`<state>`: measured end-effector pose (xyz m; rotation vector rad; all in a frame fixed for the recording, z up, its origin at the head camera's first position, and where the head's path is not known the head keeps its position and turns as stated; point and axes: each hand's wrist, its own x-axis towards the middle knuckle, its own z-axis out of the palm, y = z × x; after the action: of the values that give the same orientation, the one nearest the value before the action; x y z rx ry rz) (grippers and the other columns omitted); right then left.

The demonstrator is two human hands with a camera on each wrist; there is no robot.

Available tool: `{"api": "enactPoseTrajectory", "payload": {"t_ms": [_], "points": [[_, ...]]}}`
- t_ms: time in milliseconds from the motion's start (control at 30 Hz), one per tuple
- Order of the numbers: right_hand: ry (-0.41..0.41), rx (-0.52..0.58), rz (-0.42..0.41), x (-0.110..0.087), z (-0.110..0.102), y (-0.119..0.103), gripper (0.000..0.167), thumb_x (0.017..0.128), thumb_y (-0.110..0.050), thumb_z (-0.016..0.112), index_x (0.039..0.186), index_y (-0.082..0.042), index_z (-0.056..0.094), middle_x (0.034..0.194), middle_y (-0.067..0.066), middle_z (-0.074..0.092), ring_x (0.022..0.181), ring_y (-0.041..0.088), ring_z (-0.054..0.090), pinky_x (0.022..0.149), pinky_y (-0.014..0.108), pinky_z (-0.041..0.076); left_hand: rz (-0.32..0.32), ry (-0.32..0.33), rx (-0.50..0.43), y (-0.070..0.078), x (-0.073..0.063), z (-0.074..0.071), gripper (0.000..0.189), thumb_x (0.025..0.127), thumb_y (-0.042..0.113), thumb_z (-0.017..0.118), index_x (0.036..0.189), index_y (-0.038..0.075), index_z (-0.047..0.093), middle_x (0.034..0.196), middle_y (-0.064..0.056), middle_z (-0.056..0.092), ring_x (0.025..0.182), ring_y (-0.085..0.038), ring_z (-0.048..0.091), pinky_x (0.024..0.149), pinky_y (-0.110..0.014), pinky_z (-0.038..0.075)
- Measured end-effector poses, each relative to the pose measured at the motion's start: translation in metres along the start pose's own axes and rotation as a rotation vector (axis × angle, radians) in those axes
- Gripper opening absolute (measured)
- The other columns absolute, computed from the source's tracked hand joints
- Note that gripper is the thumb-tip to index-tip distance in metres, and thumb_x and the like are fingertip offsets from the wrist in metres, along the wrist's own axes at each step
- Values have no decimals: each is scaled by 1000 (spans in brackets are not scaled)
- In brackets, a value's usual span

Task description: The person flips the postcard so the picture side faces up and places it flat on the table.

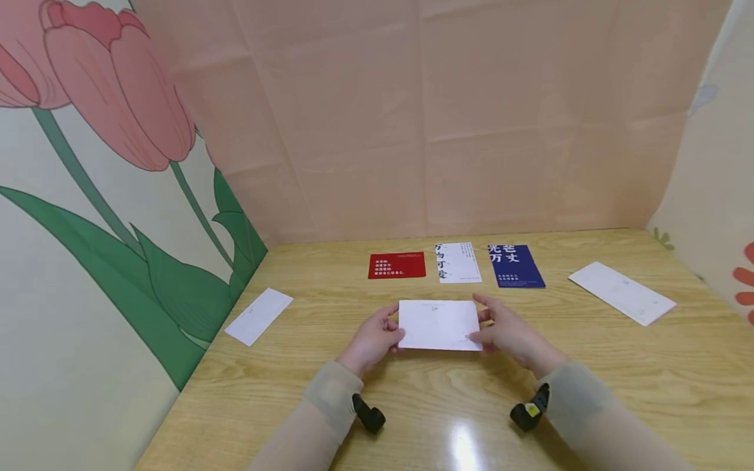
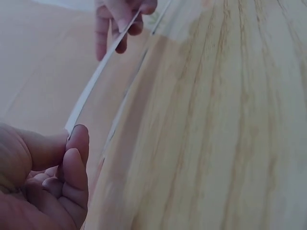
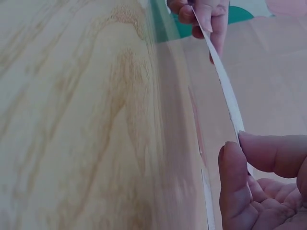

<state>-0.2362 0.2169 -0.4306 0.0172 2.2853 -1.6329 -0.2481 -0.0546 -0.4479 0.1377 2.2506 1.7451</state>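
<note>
While both hands are working together at the middle of the wooden table (image 1: 424, 399), a white card (image 1: 438, 324) is hanging level between them, just above the tabletop. Taking that card as the clock's centre, with 12 pointing away from the person, the left hand (image 1: 374, 337) is grasping its edge at 9 o'clock, thumb and fingertips pinching it. The right hand (image 1: 501, 330) is grasping the opposite edge at 3 o'clock in the same kind of pinch. In both wrist views the card is showing nearly edge-on and is bowing slightly. Its upward face is carrying a small grey mark at 12 o'clock and another beside the right thumb.

Farther off, a red card (image 1: 397, 265) is lying flat at 11 o'clock, a white card with bold black characters (image 1: 459, 263) is lying just past 12, and a blue card (image 1: 518, 266) is lying between 1 and 2. Beyond the left hand, near 9 o'clock, a white slip (image 1: 259, 317) is resting at a slant; well past the right hand, near 3, a larger white slip (image 1: 622, 293) is doing likewise. A pink cloth (image 1: 424, 131) is hanging behind everything at 12, and painted tulips (image 1: 120, 85) are covering the wall toward 10.
</note>
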Motion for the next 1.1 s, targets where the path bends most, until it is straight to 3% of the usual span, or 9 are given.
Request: {"api": "enactPoseTrajectory", "payload": {"t_ms": [400, 533, 633, 767, 1100], "points": [[48, -62, -40, -1, 1, -2, 83, 87, 3, 64, 153, -10, 15, 114, 19, 35, 77, 25, 51, 63, 35, 52, 10, 46, 78, 4, -3, 1, 48, 95, 23, 62, 141, 16, 50, 97, -5, 54, 82, -17, 52, 68, -28, 47], [82, -113, -67, -1, 2, -2, 62, 93, -1, 59, 145, 0, 25, 115, 19, 41, 89, 27, 51, 67, 35, 52, -19, 52, -23, 6, -3, 1, 44, 97, 30, 59, 138, 16, 53, 92, -6, 56, 77, -19, 54, 68, -29, 47], [101, -131, -78, -1, 2, -2, 47, 94, -3, 57, 136, 3, 36, 117, 18, 45, 97, 28, 50, 72, 36, 53, -32, 66, -116, 8, -3, 1, 37, 97, 34, 57, 128, 13, 60, 90, -8, 59, 77, -19, 58, 71, -30, 51], [113, -138, -83, -2, 2, -3, 35, 95, -5, 57, 126, 2, 44, 117, 18, 50, 98, 28, 51, 74, 36, 52, -28, 79, -168, 9, -3, 1, 38, 98, 41, 52, 112, 7, 63, 91, -9, 62, 80, -19, 62, 76, -32, 53], [133, -185, -137, -4, 2, -3, 16, 94, -5, 59, 108, -2, 52, 111, 15, 56, 96, 27, 53, 80, 37, 52, -46, 40, -274, 11, -4, 1, 46, 99, 48, 44, 103, 4, 57, 96, -10, 64, 84, -19, 64, 79, -31, 53]]}}
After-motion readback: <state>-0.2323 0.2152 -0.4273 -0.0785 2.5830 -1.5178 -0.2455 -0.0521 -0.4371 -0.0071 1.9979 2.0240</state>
